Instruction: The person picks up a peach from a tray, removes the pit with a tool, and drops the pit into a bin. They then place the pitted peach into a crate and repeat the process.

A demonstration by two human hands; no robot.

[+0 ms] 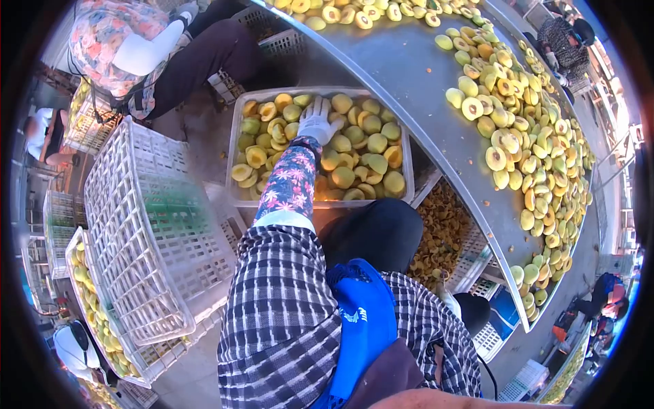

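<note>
My left hand [317, 123], in a white glove with a floral sleeve behind it, lies palm down on apricot-like fruit [378, 143] in a pale plastic crate [320, 204]. Its fingers are stretched out and the thumb points right; no fruit is gripped. Whole yellow-green fruit and halves fill the crate. My right arm [432, 320], in a checkered sleeve, hangs low on the right. A patch of white [449, 302] beside it may be my right glove, but its fingers cannot be made out.
A metal table [409, 88] curves along the right, with heaped fruit halves [518, 150]. Below its edge stands a crate of brown pits or scraps [439, 232]. Stacked white crates [157, 225] rise at left. A co-worker in a floral top [116, 41] sits at upper left.
</note>
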